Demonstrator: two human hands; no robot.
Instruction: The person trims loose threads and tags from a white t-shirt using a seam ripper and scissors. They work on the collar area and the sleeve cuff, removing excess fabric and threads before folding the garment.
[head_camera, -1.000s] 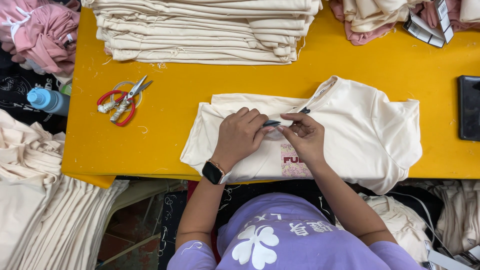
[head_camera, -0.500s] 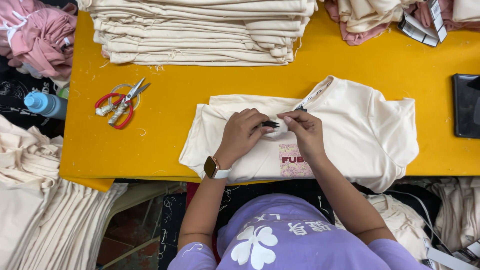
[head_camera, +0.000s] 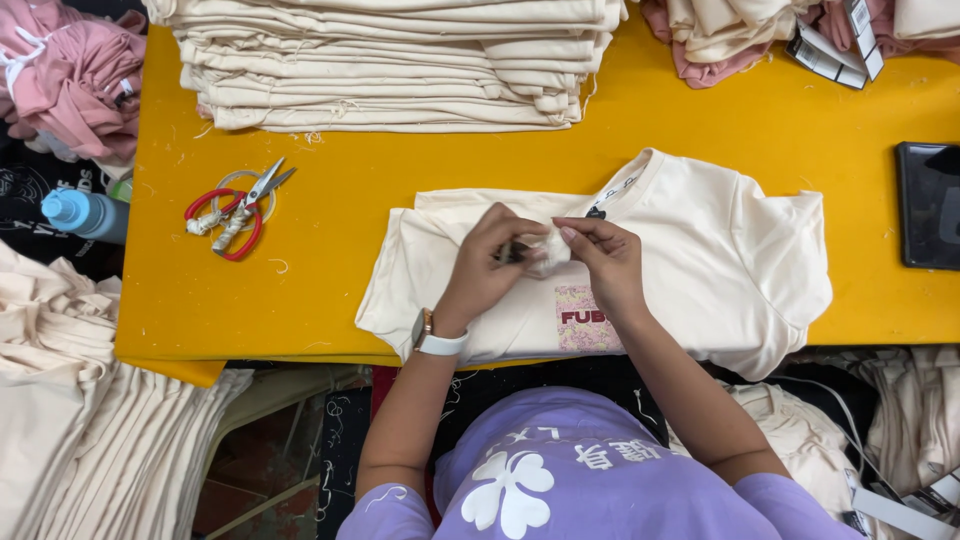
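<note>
Both hands pinched a bunched fold of the cream cotton T-shirt (head_camera: 700, 250) on the yellow table (head_camera: 330, 200).
Left hand (head_camera: 490, 262) and right hand (head_camera: 605, 262) fingers pressed together on the fabric; red-handled scissors (head_camera: 232, 212) lay well left of the shirt.

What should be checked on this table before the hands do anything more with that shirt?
1. Shirt lies fully on the table: not ok, its near edge hangs over.
2. Both hands on the fabric: ok, left hand and right hand pinch a bunched bit between them.
3. Small dark tool in the left hand: cannot tell what it is.
4. Scissors away from the hands: ok, far to the left.
5. Stack apart from the shirt: ok, bare table between.
</note>
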